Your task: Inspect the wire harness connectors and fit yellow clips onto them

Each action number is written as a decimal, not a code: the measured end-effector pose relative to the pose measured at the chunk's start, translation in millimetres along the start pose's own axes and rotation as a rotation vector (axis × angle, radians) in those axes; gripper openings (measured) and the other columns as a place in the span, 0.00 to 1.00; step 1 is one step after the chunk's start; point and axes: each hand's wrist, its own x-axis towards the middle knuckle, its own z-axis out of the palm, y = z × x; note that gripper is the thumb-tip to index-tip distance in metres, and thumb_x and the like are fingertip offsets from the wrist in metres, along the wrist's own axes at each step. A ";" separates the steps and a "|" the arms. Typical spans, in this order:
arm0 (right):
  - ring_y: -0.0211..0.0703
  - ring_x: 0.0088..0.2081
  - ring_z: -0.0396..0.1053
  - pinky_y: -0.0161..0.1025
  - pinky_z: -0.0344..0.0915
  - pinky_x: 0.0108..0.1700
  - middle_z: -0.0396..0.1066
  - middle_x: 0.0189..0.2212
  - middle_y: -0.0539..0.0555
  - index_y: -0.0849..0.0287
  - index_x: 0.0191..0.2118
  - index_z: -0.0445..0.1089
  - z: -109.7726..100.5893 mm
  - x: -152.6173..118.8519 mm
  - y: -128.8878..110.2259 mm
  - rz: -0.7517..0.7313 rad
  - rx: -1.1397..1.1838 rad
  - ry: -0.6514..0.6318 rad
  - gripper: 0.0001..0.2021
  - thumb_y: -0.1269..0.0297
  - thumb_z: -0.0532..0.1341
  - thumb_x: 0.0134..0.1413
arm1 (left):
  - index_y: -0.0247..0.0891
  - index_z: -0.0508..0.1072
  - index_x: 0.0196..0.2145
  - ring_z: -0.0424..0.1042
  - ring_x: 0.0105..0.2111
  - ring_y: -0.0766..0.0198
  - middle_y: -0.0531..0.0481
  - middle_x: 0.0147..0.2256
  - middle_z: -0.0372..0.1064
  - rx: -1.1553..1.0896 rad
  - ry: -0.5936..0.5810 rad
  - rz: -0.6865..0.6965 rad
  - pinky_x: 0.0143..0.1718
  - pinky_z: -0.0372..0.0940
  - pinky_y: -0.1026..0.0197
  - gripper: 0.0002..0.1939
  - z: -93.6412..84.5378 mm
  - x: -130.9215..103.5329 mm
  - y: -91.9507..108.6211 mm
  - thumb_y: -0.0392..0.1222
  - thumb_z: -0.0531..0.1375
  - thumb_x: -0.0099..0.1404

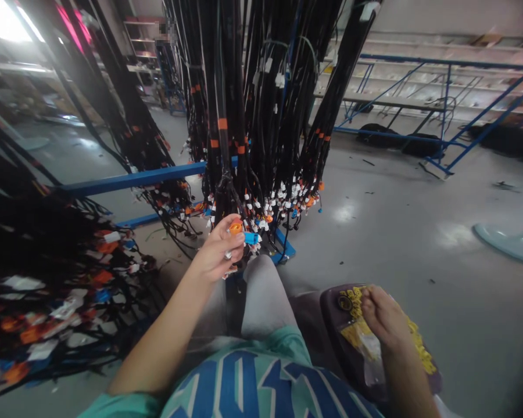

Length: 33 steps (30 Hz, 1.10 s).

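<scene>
My left hand is closed around the end of a cable bundle. An orange connector and a blue connector stick out from its fingertips. Behind it hang black wire harnesses with orange tape bands and many white connectors at their lower ends. Off to the right, my right hand has its fingers curled together, above a dark stool-like surface. Whatever those fingers pinch, if anything, is too small to make out. Beside them lie a clear plastic bag and several small yellow pieces.
More harnesses crowd the left side, close to my arm. A blue rack bar crosses behind my left hand. A blue metal frame stands at the back right, and a round pale base rests on the floor.
</scene>
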 end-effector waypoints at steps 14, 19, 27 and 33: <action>0.34 0.21 0.69 0.32 0.68 0.24 0.73 0.23 0.50 0.60 0.27 0.70 69.3 21.5 -188.9 0.115 1.213 -0.565 0.13 0.60 0.69 0.33 | 0.42 0.60 0.42 0.56 0.11 0.79 0.60 0.23 0.63 0.003 -0.105 -0.022 0.12 0.47 0.74 0.31 -3.6 -9.2 -4.7 0.35 0.70 0.43; 0.34 0.21 0.68 0.33 0.68 0.25 0.72 0.21 0.49 0.59 0.28 0.70 74.5 11.8 -198.0 0.020 1.133 -0.439 0.09 0.63 0.66 0.38 | 0.43 0.59 0.42 0.56 0.10 0.78 0.61 0.20 0.62 0.012 -0.115 -0.009 0.12 0.47 0.74 0.31 -1.8 -9.6 -6.5 0.36 0.70 0.43; 0.31 0.24 0.62 0.32 0.62 0.25 0.65 0.30 0.49 0.57 0.28 0.71 86.1 4.9 -203.4 -0.263 0.961 -0.250 0.02 0.66 0.62 0.45 | 0.43 0.58 0.43 0.56 0.11 0.79 0.60 0.22 0.64 -0.005 -0.117 0.006 0.11 0.46 0.74 0.33 1.2 -9.7 -10.2 0.36 0.70 0.43; 0.36 0.31 0.64 0.35 0.62 0.32 0.65 0.30 0.50 0.55 0.30 0.71 93.9 4.3 -199.6 -0.335 0.893 -0.208 0.02 0.67 0.61 0.48 | 0.43 0.58 0.43 0.56 0.11 0.78 0.63 0.19 0.60 -0.023 -0.112 0.005 0.12 0.48 0.74 0.32 2.7 -10.6 -10.3 0.35 0.70 0.43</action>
